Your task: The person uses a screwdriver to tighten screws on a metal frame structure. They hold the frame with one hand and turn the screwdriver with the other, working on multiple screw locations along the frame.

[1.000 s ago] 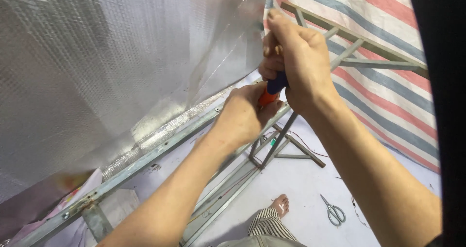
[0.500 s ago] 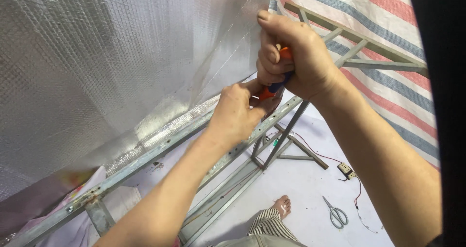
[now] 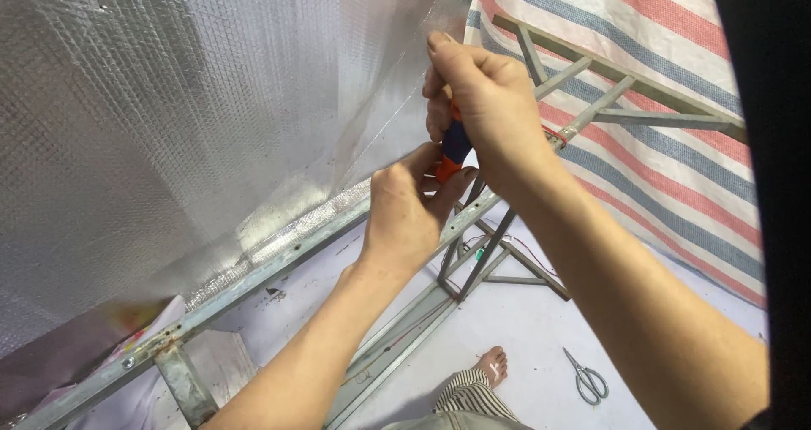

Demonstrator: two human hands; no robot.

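The orange-and-blue tool handle [image 3: 453, 147] sits at the top edge of the grey metal frame [image 3: 279, 261], right hand [image 3: 486, 109] fingers wrapped tight around it. Left hand [image 3: 405, 215] fingers pinch its orange tip. Silver foil sheet [image 3: 169, 126] hangs behind, scissors [image 3: 585, 378] on the floor.

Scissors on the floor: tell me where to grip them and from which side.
Grip the scissors by the looped handles at their near end, coming straight down from above. They lie flat on the pale floor, blades pointing away, with nothing beside them.
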